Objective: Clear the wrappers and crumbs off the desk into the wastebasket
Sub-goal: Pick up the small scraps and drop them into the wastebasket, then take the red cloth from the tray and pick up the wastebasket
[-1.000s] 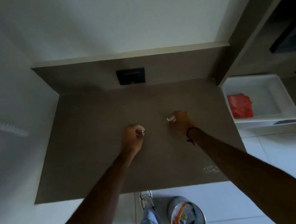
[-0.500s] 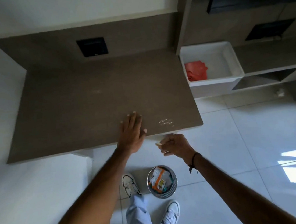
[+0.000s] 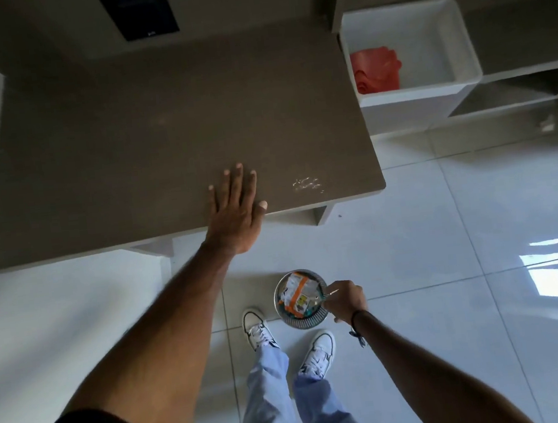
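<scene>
The brown desk (image 3: 125, 141) fills the upper left. A small patch of pale crumbs (image 3: 307, 185) lies near its front right corner. My left hand (image 3: 236, 209) rests flat on the desk's front edge, fingers spread, holding nothing. On the floor below stands a round metal wastebasket (image 3: 311, 321) with an orange and white wrapper (image 3: 295, 295) inside. My right hand (image 3: 344, 301) hovers over the basket's right rim, fingers pinched together; whether anything small is between them I cannot see.
A white bin (image 3: 458, 34) holding a red cloth (image 3: 374, 70) sits on a low shelf right of the desk. A black wall panel (image 3: 139, 12) is behind the desk. My two white shoes (image 3: 258, 327) stand beside the basket on the glossy tiled floor.
My right hand has dropped from the desk's front edge down to the wastebasket. My left hand opened from a fist and now lies flat at the desk edge. The view tilted downward.
</scene>
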A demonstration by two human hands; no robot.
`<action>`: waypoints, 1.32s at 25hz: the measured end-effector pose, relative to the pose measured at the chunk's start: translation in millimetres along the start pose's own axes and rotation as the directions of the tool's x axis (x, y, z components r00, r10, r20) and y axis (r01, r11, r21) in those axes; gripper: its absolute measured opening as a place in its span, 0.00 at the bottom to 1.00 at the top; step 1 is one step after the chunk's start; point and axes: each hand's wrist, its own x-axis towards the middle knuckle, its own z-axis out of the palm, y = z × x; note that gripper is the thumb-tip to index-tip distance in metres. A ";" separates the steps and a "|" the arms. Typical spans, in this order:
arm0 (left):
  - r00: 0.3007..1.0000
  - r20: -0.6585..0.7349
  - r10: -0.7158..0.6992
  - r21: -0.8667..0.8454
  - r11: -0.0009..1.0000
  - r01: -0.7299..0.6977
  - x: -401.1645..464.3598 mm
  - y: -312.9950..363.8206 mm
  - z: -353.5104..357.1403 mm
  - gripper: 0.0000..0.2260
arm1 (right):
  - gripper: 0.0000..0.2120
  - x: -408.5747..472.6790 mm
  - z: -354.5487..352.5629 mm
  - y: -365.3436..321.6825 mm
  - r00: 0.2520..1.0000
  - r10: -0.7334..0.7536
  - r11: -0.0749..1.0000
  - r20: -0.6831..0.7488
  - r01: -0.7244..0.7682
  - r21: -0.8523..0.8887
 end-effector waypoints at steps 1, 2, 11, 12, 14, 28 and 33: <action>1.000 0.005 -0.001 -0.001 1.000 0.001 0.7 -0.1 -1.5 0.31 | 0.16 0.0 -3.2 1.2 1.000 0.007 1.000 -0.004 -0.007 0.010; 1.000 0.019 -0.004 0.002 1.000 0.004 1.0 0.0 -3.4 0.31 | 0.16 -1.4 -7.4 0.9 1.000 0.009 1.000 -0.002 -0.009 0.016; 0.998 0.063 -0.007 -0.027 1.000 0.009 -7.8 11.2 -39.4 0.30 | 0.07 -35.8 -89.3 -54.3 0.950 -0.275 0.957 -0.149 0.286 0.056; 0.999 0.042 -0.013 -0.030 0.999 0.015 -5.9 14.2 -48.7 0.29 | 0.07 -40.5 -104.9 -68.8 0.931 -0.315 0.943 -0.187 0.329 0.049; 0.999 0.033 -0.017 -0.064 0.998 0.019 10.6 21.6 -67.9 0.27 | 0.07 -45.3 -136.0 -100.7 0.888 -0.361 0.918 -0.283 0.392 0.057; 0.974 -0.090 0.207 -0.209 0.952 -0.221 285.6 188.2 -106.6 0.21 | 0.29 125.2 -357.7 -256.9 0.830 -0.291 0.937 -0.476 0.348 0.035; 0.961 0.009 0.275 0.185 0.944 -0.272 368.2 230.1 -88.9 0.28 | 0.32 201.4 -377.0 -277.8 0.919 -0.276 0.961 -0.282 0.263 -0.084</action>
